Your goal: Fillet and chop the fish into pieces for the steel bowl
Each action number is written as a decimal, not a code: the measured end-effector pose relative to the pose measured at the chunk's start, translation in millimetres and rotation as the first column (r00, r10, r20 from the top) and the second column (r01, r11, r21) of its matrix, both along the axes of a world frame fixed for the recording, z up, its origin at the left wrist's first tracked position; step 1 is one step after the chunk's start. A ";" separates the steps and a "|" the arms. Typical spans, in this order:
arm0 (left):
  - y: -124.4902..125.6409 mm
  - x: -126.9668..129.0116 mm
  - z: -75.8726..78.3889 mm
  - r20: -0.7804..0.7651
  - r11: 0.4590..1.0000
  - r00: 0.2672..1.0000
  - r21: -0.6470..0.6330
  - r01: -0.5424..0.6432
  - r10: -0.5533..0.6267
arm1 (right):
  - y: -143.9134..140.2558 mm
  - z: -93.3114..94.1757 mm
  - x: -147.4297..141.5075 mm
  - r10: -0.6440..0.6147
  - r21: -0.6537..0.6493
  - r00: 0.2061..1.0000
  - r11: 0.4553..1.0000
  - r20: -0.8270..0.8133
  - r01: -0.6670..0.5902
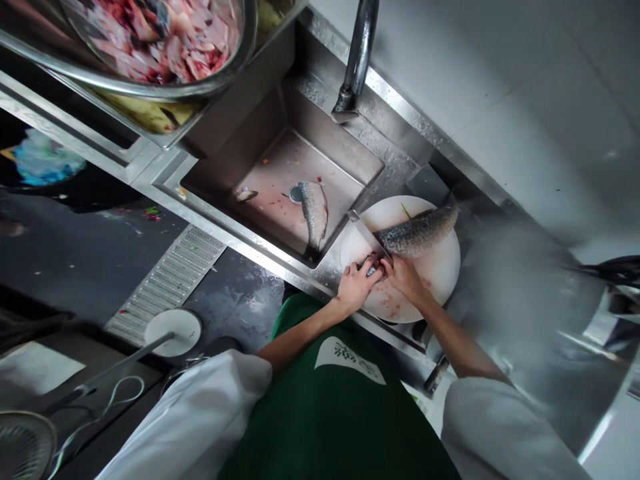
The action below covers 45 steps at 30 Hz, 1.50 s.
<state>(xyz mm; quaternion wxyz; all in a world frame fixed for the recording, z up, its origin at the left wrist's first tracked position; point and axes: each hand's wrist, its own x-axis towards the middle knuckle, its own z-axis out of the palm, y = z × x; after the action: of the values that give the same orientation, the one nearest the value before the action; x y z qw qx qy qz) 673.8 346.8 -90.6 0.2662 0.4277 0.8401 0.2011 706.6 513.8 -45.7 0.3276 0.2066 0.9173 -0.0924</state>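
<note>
On the round white cutting board (443,267), my left hand (354,288) is closed around a small dark, bloody fish piece, probably a fish head (371,266). Close beside it, my right hand (404,279) grips a broad-bladed knife (371,235); its handle is hidden in the fist. The blade points up and left, between the small piece and a large scaly fish body (420,230) lying across the board's far side. Red stains mark the board near my hands. In the sink (345,157) to the left lies another scaly fish piece (315,212), beside the drain.
A faucet (356,67) hangs over the sink's back edge. At upper left, a metal bowl (220,85) of bloody fish scraps rests on a rectangular metal pan (173,133). Steam or haze (520,287) blurs the right side. A tiled wall (500,73) rises behind.
</note>
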 end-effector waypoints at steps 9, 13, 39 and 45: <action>-2.5 -0.3 1.3 0.016 0.999 0.999 -0.033 -0.038 0.039 | -8.5 15.4 11.9 0.023 0.107 0.995 0.994 0.097 -0.034; -1.4 -0.4 1.1 0.006 1.000 1.000 -0.009 0.005 -0.005 | -14.4 2.0 12.3 -0.022 0.114 0.996 0.993 0.084 0.012; 3.1 -18.7 -2.3 -0.071 0.976 0.991 0.197 -0.097 0.113 | 53.0 29.2 68.2 -0.354 0.109 0.853 0.900 -0.383 0.422; 26.5 -16.3 -11.3 -0.123 0.940 0.992 0.337 0.056 -0.015 | 31.4 18.6 110.4 -0.458 0.150 0.816 0.833 -0.353 0.532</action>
<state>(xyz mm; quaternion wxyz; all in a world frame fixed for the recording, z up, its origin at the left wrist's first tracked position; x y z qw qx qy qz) 657.5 373.3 -101.9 0.1419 0.4935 0.7992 0.3125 817.0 545.3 -27.1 0.1198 0.4612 0.8742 -0.0929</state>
